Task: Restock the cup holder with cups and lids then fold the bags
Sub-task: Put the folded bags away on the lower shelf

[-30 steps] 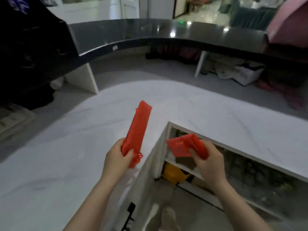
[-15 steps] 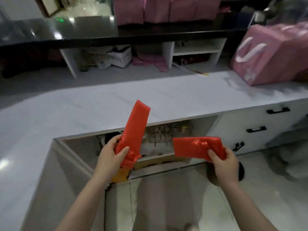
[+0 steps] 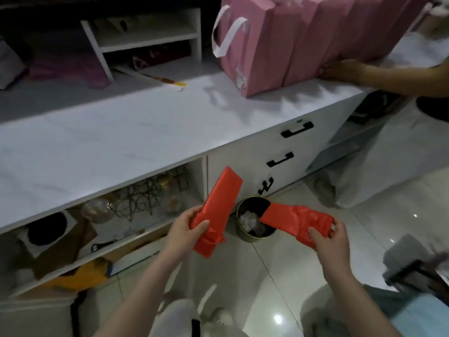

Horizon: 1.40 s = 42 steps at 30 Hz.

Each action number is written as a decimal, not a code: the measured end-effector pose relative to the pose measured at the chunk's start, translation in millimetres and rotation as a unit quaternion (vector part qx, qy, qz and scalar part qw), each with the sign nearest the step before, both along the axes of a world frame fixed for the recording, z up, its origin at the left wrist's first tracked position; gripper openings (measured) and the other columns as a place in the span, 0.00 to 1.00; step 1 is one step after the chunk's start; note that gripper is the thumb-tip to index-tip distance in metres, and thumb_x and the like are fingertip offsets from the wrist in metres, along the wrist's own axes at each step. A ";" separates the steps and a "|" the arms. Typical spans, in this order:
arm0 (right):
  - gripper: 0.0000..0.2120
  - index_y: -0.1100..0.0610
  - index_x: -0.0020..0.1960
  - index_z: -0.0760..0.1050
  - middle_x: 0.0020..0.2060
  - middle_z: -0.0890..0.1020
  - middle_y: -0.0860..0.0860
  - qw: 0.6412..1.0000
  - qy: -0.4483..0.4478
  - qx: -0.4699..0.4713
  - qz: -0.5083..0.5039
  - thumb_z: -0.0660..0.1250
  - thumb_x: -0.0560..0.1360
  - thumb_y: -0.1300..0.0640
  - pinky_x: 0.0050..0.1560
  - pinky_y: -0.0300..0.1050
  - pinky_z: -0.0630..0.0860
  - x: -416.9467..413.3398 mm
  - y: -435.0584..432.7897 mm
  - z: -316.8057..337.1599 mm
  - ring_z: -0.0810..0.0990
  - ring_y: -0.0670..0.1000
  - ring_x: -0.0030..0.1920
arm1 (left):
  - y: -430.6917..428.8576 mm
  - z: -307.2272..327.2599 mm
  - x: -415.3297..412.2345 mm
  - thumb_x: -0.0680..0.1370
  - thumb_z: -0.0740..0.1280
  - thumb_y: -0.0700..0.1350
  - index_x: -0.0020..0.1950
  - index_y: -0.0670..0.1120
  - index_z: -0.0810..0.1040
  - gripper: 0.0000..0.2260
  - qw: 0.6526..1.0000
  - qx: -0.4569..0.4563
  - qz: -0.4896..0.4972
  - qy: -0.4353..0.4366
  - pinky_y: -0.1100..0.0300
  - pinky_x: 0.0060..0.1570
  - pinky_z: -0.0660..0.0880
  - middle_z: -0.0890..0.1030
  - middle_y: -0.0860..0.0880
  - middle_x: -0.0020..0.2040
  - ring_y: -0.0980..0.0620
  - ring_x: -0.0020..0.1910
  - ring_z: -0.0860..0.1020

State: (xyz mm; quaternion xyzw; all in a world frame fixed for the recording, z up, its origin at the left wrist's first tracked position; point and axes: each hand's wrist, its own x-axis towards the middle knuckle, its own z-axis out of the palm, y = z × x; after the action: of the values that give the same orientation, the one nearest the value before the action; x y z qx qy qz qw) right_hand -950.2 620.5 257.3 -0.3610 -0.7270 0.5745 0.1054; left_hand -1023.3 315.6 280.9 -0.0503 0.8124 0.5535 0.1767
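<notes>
Red plastic makes up both items under inspection, and both are held in front of the person, above the floor [image 3: 279, 276].

The folded red bag [image 3: 220, 203] is a long flat strip, tilted up and to the right. Its upper end shows against the cabinet front below the surface [image 3: 121, 132]. The left hand [image 3: 184, 231] grips it near the lower end, with the thumb across the front and the fingers curled behind. A bunched loose end hangs below the thumb.

The crumpled red bag [image 3: 295, 218] is only roughly gathered and lies nearly level. Its left end reaches over the bin [image 3: 243, 235]. The right hand [image 3: 328, 242] pinches its right end, thumb on the near side and fingers curled over the far edge. The two bags are apart.

The bin is round and metal, stands on the floor just in front of the drawers [image 3: 286, 147], and holds pale crumpled waste. The drawers are white with black handles.

To their left, an open shelf [image 3: 136, 235] carries wire racks [image 3: 143, 198] and rounded items too blurred to identify.

On the white surface, at the far right, pink bags [image 3: 279, 45] with white handles stand in a row. Another person's hand [image 3: 340, 69] rests against their base.
</notes>
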 end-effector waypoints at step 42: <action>0.17 0.52 0.60 0.71 0.41 0.76 0.46 0.880 -0.252 0.086 0.394 0.67 0.72 0.59 0.31 0.34 0.70 -287.5 191.0 -197.6 0.76 0.45 0.39 | 313.2 -205.8 -168.9 0.82 0.59 0.40 0.71 0.41 0.66 0.17 0.877 0.186 0.254 -0.363 0.58 0.58 0.69 0.74 0.39 0.66 0.44 0.64 0.73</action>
State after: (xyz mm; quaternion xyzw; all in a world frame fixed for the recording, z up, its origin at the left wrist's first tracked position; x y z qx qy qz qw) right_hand -1237.7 811.5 59.7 -0.1668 -0.8576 0.3938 -0.2855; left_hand -1192.2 628.7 75.1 -0.4186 0.5326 0.6630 0.3187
